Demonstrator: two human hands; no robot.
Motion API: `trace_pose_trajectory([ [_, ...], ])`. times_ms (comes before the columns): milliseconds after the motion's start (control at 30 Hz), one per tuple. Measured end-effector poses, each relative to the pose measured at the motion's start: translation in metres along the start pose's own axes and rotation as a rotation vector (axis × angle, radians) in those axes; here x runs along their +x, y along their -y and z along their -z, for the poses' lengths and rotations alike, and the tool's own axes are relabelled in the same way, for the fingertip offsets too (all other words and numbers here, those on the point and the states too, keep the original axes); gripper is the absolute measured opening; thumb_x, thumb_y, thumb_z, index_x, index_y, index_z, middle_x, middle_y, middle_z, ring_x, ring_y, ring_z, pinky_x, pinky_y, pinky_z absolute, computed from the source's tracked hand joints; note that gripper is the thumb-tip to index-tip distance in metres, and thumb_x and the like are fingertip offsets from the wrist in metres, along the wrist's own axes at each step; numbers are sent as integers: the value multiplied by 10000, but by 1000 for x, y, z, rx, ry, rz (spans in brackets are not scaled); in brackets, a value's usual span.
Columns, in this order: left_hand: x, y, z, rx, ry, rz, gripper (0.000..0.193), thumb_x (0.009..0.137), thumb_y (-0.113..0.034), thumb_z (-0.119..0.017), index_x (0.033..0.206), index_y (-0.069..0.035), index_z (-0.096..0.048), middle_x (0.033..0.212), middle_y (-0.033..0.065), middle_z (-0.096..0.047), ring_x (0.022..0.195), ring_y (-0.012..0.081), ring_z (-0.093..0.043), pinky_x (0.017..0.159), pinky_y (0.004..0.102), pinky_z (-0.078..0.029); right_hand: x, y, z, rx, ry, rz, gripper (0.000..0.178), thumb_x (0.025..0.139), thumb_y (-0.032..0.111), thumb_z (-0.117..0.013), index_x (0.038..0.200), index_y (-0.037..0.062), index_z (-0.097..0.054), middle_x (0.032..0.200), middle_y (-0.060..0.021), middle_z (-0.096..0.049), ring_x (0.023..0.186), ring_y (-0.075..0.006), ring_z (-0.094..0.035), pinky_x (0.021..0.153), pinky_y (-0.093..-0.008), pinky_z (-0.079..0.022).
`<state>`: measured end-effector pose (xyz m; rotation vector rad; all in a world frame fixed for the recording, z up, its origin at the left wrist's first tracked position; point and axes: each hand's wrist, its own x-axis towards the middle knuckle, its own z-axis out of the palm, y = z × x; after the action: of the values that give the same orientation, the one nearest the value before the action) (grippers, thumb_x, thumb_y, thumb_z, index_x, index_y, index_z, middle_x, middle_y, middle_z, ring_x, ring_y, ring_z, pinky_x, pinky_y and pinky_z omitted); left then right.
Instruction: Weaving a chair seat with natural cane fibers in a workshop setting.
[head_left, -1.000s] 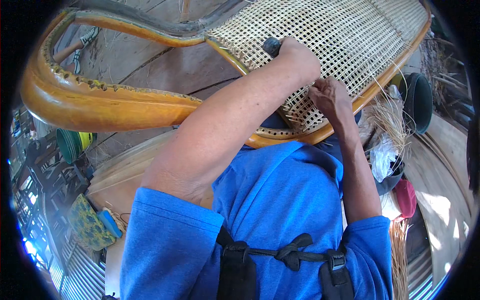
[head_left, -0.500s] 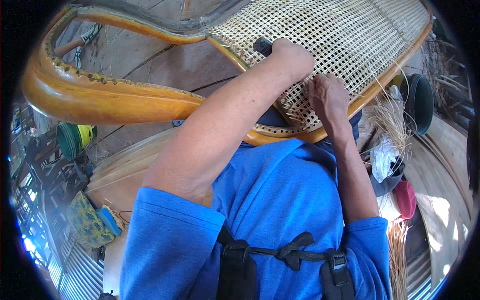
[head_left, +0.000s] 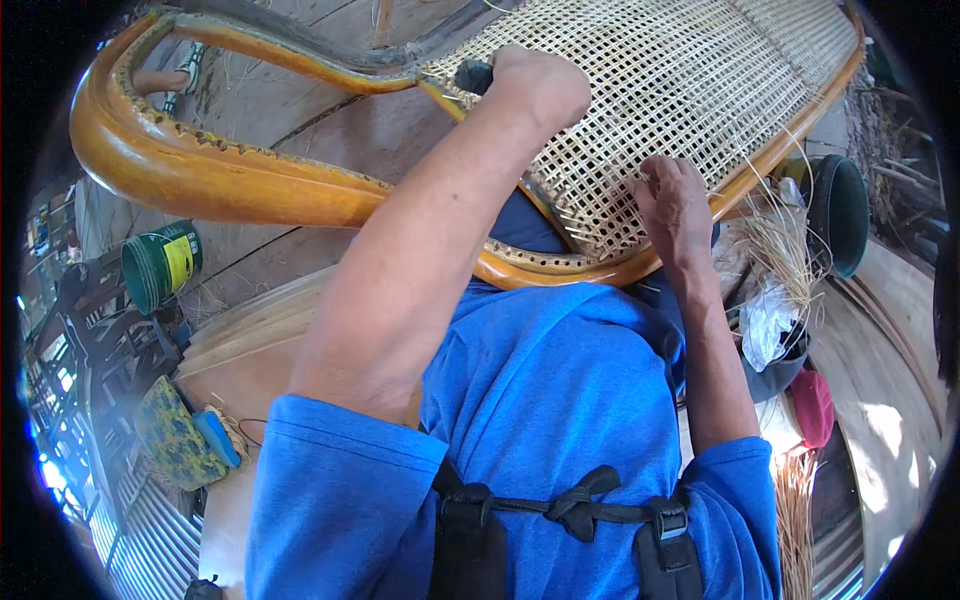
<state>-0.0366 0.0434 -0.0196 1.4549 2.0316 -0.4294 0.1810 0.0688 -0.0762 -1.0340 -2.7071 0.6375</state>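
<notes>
A wooden furniture frame [head_left: 330, 204] with a glossy orange-brown finish lies across my lap, holed along its edge. Pale cane webbing [head_left: 690, 90] in an open weave fills its right part, with cut ends sticking out at the near corner. My left hand [head_left: 540, 85] is closed above the left side of the webbing. From its fist pokes a dark, blunt object [head_left: 473, 76], perhaps a tool handle; its kind is unclear. My right hand [head_left: 676, 205] rests over the webbing by the right rail, fingers curled in; whatever they grip is hidden.
Loose cane strands [head_left: 775, 235] hang beside a dark green bucket [head_left: 838, 215] on the right. At the left stands a green and yellow bucket [head_left: 160, 265]. Wooden boards [head_left: 270, 325] lie near my left elbow. Another person's foot [head_left: 188, 72] shows at the upper left.
My left hand has moved left and away from me with the dark object. My right hand has shifted slightly right and nearer, widening the space between the hands. The frame's left end has shifted a little.
</notes>
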Motion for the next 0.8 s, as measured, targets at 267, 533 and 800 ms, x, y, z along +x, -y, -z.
trace_pose_trajectory([
  [267,-6,-16,-34,-101,-63,-114,242,785,-215,-624,958,-97,-743,987,90,-720,939,241,-686,809,411,-518,-9,-11,4,-26,9,31,102,829,152,-642,832,50,-646,878,-142,-620,892,-348,-573,821,-440,-472],
  [533,-4,-11,-45,-199,-99,-207,248,766,-164,-616,949,-34,-721,947,157,-710,892,282,-694,785,393,-542,9,-18,17,-66,240,8,148,845,144,-598,810,2,-627,944,-190,-601,942,-372,-556,855,-438,-468],
  [800,1,-19,-45,-269,102,-187,251,794,-209,-618,956,-54,-731,943,159,-709,875,284,-693,789,408,-540,26,-29,27,122,362,188,151,798,153,-605,767,5,-599,934,-165,-597,930,-356,-560,842,-429,-476],
])
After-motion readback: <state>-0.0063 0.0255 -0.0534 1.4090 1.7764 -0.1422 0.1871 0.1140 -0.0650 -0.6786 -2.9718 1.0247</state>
